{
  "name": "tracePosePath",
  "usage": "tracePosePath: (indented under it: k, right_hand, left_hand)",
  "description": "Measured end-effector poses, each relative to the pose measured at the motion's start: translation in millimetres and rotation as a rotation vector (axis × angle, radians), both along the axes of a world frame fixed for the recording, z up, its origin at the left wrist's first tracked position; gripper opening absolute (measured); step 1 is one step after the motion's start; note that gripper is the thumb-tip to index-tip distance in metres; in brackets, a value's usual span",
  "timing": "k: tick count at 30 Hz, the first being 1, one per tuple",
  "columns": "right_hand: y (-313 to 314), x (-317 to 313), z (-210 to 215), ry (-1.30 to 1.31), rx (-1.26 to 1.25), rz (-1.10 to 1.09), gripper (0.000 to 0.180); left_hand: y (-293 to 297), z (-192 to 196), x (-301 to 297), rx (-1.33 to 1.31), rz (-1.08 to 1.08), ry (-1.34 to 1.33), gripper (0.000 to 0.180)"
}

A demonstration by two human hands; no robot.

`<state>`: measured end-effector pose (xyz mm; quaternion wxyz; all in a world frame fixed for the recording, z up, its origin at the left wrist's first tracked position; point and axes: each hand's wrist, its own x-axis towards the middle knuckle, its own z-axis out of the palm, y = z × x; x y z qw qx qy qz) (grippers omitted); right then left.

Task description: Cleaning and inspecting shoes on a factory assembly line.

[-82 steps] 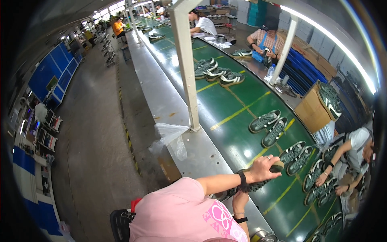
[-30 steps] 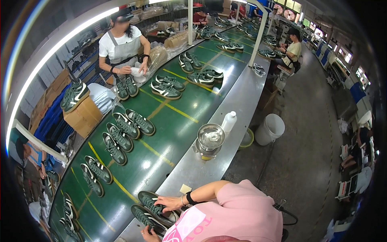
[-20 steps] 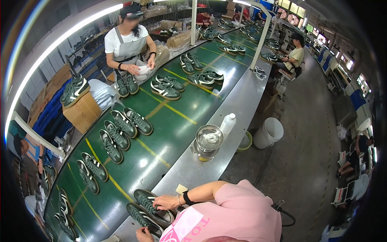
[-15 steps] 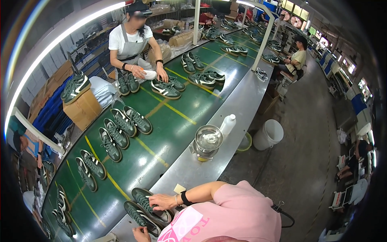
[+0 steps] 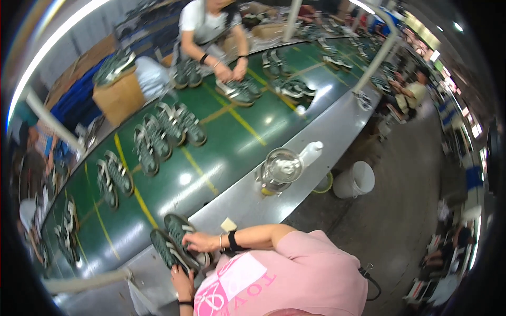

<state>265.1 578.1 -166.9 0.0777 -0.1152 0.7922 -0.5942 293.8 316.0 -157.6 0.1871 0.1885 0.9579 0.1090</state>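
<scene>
A pair of dark green sneakers with pale stripes lies at the belt's near edge, side by side. My right hand point(image 5: 201, 242) reaches over the right sneaker point(image 5: 178, 225), its bent fingers at the lace and opening area. My left hand point(image 5: 182, 280) grips the heel end of the left sneaker point(image 5: 164, 247), fingers over its rim. Blur hides what the right fingertips pinch. Just beyond my right wrist, a small pale yellow block point(image 5: 228, 225) rests on the metal ledge.
The green belt point(image 5: 205, 174) carries several more sneaker pairs. On the metal ledge point(image 5: 253, 208) stand a metal bowl-topped container point(image 5: 283, 166) and a white bottle point(image 5: 311, 152). A white bucket point(image 5: 354, 180) is on the floor. Across the belt, a co-worker's hands point(image 5: 232, 72) touch a sneaker.
My left hand has come from beside the left sneaker onto its heel end. My right hand stays at the right sneaker. The co-worker's white item no longer shows. The whole view has shifted.
</scene>
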Motion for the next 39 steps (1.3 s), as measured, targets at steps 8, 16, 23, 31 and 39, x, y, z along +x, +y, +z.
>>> tracePosePath:
  k: [8,16,23,31,39]
  right_hand:
    - [14,17,15,-0.128,0.185,0.066,0.036]
    - [7,23,9,-0.03,0.379,0.27,0.035]
    - [-27,16,-13,0.42,0.879,0.478,0.01]
    - [-9,25,22,0.361,0.746,0.476,0.015]
    - [17,11,14,0.289,0.215,0.413,0.013]
  left_hand:
    - [18,-13,17,0.092,0.099,0.241,0.059]
    - [6,-14,36,0.249,0.049,0.157,0.046]
    - [37,-21,33,0.347,0.082,0.145,0.039]
    - [40,-12,32,0.353,0.104,0.074,0.032]
    - [35,-27,27,0.584,0.482,0.277,0.025]
